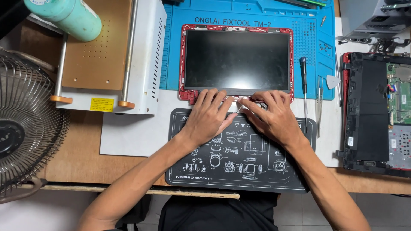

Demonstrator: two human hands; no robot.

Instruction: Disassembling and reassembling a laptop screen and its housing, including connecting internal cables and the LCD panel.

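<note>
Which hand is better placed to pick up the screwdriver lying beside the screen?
Right. The right hand rests at the screen's lower edge, nearer the screwdriver; the left hand lies farther away.

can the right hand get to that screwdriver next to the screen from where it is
Probably yes. The right hand rests at the bottom edge of the screen panel, and the screwdriver lies just to its right on the mat with nothing between them.

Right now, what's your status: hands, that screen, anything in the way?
Left hand and right hand both on the near edge of the screen, fingers at a thin cable. Screen flat in its red frame. Screwdriver lies beside, clear.
</note>
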